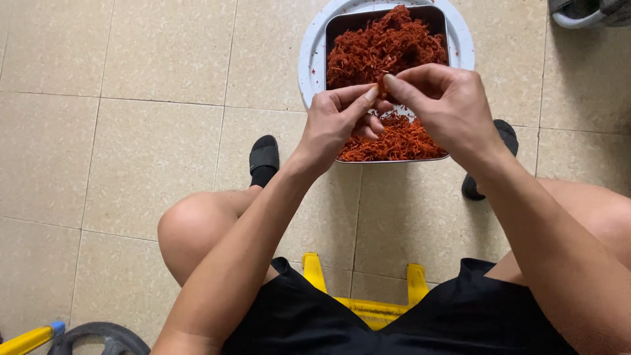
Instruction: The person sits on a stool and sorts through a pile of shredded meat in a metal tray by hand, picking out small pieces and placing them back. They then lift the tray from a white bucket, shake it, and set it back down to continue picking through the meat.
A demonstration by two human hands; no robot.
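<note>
A rectangular metal tray (332, 31) heaped with red shredded strands (381, 46) rests on a round white basin (309, 59) on the tiled floor. My left hand (338, 121) and my right hand (444, 105) meet just above the tray's near half. Both pinch one small clump of the red strands (381, 84) between thumb and fingertips. The near part of the heap is partly hidden behind my hands.
I sit on a low yellow stool (368, 309), knees apart, feet in black sandals (264, 156) either side of the tray. A dark round object (98, 338) and a yellow handle (26, 340) lie at the bottom left. A grey object (585, 12) sits at the top right.
</note>
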